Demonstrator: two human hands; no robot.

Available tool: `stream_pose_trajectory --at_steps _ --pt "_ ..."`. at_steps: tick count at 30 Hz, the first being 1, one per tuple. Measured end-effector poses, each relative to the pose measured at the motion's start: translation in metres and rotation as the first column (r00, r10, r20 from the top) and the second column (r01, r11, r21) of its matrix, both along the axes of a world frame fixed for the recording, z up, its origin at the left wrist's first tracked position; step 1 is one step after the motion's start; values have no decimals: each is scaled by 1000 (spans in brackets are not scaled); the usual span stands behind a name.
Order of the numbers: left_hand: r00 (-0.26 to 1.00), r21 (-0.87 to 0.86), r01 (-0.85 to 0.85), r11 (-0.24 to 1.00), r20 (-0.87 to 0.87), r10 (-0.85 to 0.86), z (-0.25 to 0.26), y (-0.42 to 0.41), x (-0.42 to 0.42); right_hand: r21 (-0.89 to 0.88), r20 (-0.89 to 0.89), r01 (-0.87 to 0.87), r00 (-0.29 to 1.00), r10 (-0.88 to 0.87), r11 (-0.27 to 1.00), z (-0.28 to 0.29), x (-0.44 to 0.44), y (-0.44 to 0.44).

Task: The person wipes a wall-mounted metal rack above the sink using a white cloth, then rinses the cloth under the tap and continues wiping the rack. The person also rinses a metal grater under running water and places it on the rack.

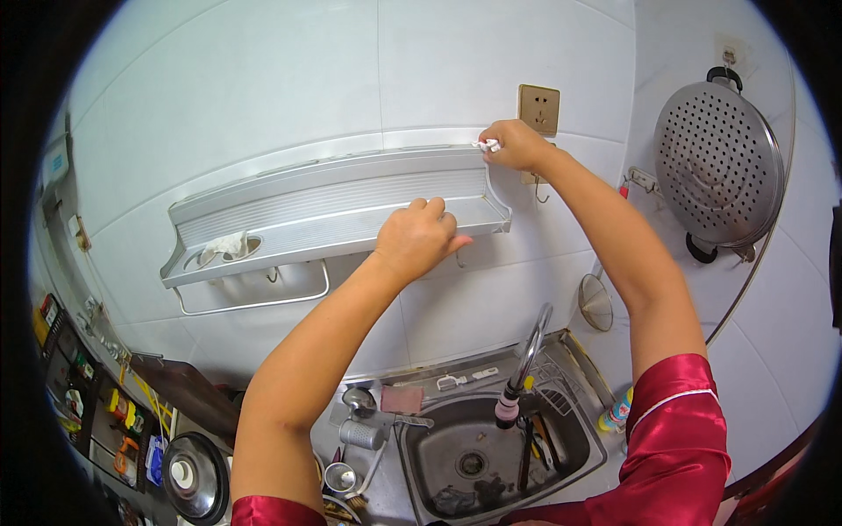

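Note:
A long silver metal wall shelf (329, 227) is mounted on the tiled wall. At its upper right corner, my right hand (516, 146) grips a crumpled white cloth or tissue (487, 145) against the top edge. My left hand (418, 237) rests at the shelf's front edge, fingers curled over it and thumb pointing right; what its fingertips touch is hidden. Another crumpled white cloth or tissue (227, 245) lies by the round holes at the shelf's left end. Below that end hang a hook (273, 275) and a metal towel bar (256, 306).
Beneath the shelf is a steel sink (454, 434) with a tall faucet (526, 361) and utensils inside. A wall socket (539, 110) is close to my right hand. A perforated steamer pan (718, 164) and a wire strainer (595, 302) hang at right. A lidded pot (195, 478) stands lower left.

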State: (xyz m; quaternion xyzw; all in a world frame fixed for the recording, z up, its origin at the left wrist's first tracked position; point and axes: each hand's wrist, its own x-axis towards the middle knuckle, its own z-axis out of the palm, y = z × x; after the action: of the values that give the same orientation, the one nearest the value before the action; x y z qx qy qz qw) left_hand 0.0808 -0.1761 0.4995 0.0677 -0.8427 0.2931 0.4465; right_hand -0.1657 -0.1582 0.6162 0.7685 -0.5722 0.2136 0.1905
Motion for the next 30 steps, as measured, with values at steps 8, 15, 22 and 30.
stream_pose_trajectory --at_steps 8,15,22,30 --pt "1000 5 -14 1000 -3 14 -2 -4 4 -16 -97 19 995 -20 1000 -34 7 9" --pt "1000 1 -18 1000 -2 18 0 0 -2 -284 373 10 922 102 959 -18 -30 21" --pt "1000 -7 -14 1000 -11 14 0 0 -4 -77 120 78 990 -69 994 9 -8 -4" --pt "999 -5 -34 999 3 34 -3 -1 -1 255 254 139 945 -205 957 17 7 2"
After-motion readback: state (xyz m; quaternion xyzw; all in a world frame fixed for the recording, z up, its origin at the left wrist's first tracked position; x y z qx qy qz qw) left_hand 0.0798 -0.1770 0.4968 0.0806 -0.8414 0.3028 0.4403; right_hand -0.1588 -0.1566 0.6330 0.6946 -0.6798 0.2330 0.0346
